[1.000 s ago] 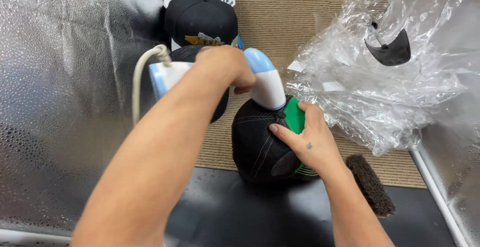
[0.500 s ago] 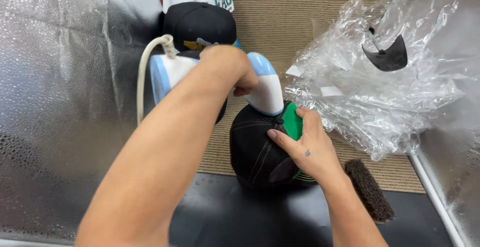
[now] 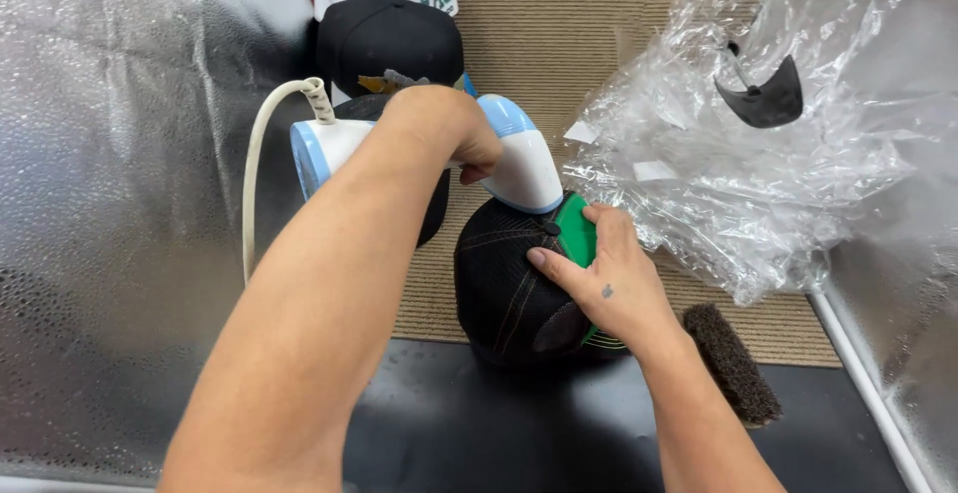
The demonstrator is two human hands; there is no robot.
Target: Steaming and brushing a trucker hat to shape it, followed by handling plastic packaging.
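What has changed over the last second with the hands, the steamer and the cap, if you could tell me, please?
Little has changed. The left hand keeps its grip on the white and blue steamer, whose nozzle has stayed on the crown of the black cap, shifting only slightly. The right hand still steadies the cap, its fingers edging a little over the green panel. The plastic bags, brush and stacked caps are unmoved.

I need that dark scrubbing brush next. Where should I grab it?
Grip the dark brush across its long sides, coming from above on the right. It lies flat on the mat, right of the right hand, with nothing on top.
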